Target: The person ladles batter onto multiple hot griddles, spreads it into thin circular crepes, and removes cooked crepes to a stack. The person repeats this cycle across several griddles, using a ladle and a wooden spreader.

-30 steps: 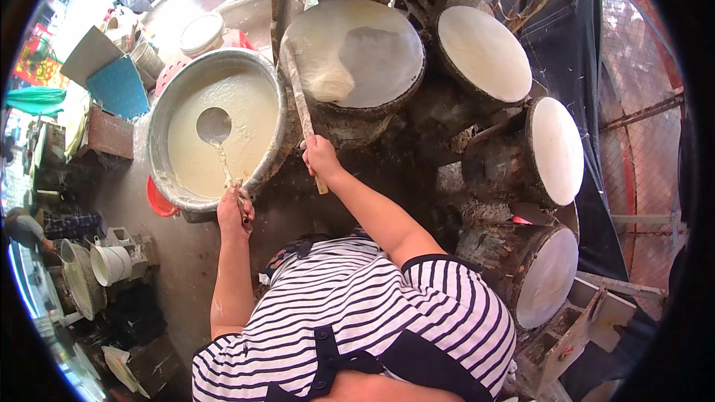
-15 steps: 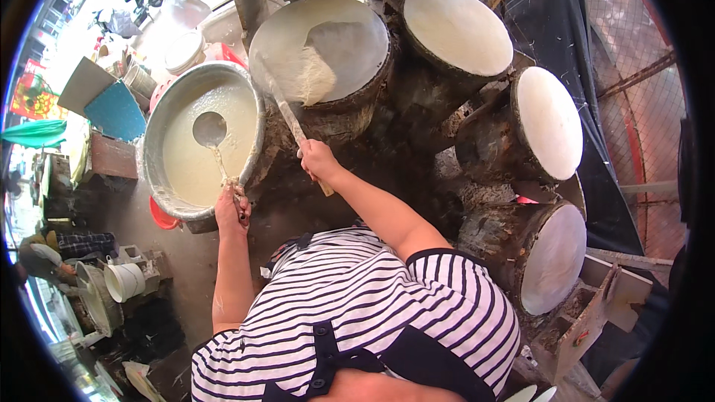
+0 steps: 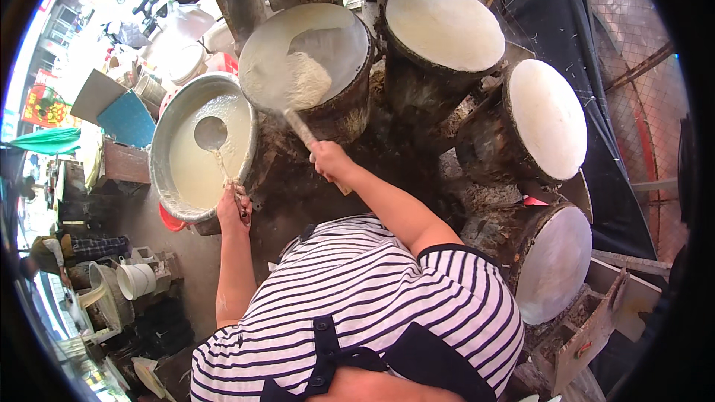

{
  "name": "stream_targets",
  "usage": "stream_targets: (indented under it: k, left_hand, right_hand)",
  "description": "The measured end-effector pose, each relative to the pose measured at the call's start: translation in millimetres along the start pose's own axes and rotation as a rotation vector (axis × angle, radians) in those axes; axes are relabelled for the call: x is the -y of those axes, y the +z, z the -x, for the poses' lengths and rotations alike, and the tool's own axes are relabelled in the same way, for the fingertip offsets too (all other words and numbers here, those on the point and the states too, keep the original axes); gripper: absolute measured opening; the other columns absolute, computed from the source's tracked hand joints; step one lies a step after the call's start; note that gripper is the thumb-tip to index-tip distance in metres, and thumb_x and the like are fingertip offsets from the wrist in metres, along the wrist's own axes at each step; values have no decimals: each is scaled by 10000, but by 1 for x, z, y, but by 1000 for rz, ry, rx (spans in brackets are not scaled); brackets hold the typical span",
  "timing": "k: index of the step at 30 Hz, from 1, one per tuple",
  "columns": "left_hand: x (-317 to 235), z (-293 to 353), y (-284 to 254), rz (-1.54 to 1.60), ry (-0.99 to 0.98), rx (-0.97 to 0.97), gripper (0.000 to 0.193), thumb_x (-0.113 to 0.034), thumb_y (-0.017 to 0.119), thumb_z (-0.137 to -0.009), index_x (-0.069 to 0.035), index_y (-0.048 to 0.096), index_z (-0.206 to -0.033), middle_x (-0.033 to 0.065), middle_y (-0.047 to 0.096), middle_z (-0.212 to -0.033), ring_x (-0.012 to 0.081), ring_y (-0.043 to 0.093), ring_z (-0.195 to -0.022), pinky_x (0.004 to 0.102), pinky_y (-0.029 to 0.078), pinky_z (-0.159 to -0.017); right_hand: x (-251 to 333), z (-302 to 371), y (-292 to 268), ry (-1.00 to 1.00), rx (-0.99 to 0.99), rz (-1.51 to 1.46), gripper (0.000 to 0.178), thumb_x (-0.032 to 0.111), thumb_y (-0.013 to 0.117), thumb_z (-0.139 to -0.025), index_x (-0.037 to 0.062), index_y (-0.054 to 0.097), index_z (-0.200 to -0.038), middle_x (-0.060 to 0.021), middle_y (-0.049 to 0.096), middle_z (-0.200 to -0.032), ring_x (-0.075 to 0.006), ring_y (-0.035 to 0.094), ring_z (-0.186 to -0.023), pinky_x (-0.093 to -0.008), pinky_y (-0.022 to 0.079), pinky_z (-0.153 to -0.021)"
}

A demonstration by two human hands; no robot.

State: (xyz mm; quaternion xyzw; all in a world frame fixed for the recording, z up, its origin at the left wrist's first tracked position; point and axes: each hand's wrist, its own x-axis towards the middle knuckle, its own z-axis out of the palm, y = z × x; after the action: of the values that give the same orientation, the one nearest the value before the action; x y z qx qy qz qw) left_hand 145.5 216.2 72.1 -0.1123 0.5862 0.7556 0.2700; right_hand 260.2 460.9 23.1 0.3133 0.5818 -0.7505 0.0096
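My left hand (image 3: 234, 210) is wrapped round the handle of a ladle. The ladle's round bowl (image 3: 211, 134) rests in pale, runny batter (image 3: 195, 175) inside a wide metal basin (image 3: 155, 150). In my right hand (image 3: 330, 161) is a batter-caked wooden paddle (image 3: 299, 127), gripped near its end. It reaches over the near left edge of a round, steaming griddle (image 3: 346, 67); its far end blurs into the pale surface. A thick lump of batter (image 3: 307, 80) sits on the griddle beside the paddle, with a grey patch showing at the right.
Three more drum-like stoves curve round to my right, with a white-covered top (image 3: 445, 27), another white top (image 3: 547, 119) and a greyer top (image 3: 553, 264). A black sheet (image 3: 551, 52) hangs behind them. At left stand a blue board (image 3: 123, 117) and a white bucket (image 3: 137, 281).
My right hand and the paddle have moved right and slightly toward me relative to the griddle. The ladle stays in the basin. The whole view has shifted a little.
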Motion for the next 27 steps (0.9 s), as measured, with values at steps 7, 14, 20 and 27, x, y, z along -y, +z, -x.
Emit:
stream_targets:
  k: [7,14,20,27]
  left_hand:
    - [2,-2,13,68,32,-1,183,-253,541,-914,-76,502,-889,23,507,-689,112,443,-451,236,358,-352]
    - [13,7,48,93,68,-94,198,-265,522,-927,-68,510,-916,9,503,-699,74,388,-440,189,277,-319]
    - [13,2,57,171,59,-107,211,-282,518,-930,-71,517,-934,6,513,-710,59,376,-437,171,267,-315]
    - [23,4,60,177,71,-89,175,-254,496,-940,-79,489,-932,27,532,-738,90,430,-455,214,335,-342]
  right_hand:
    - [16,-9,-86,129,-111,53,496,432,390,-934,8,546,-730,-81,488,-492,-182,412,-318,-334,343,-311]
    - [12,6,-87,88,16,-32,524,452,361,-936,7,540,-724,-90,492,-499,-185,412,-309,-333,355,-315]
    - [17,-14,-124,-54,-28,461,538,442,341,-929,-1,554,-710,-96,503,-496,-213,465,-342,-342,406,-346]
    - [53,-14,-174,100,3,156,561,446,346,-920,-19,553,-682,-132,534,-504,-212,462,-320,-351,412,-335]
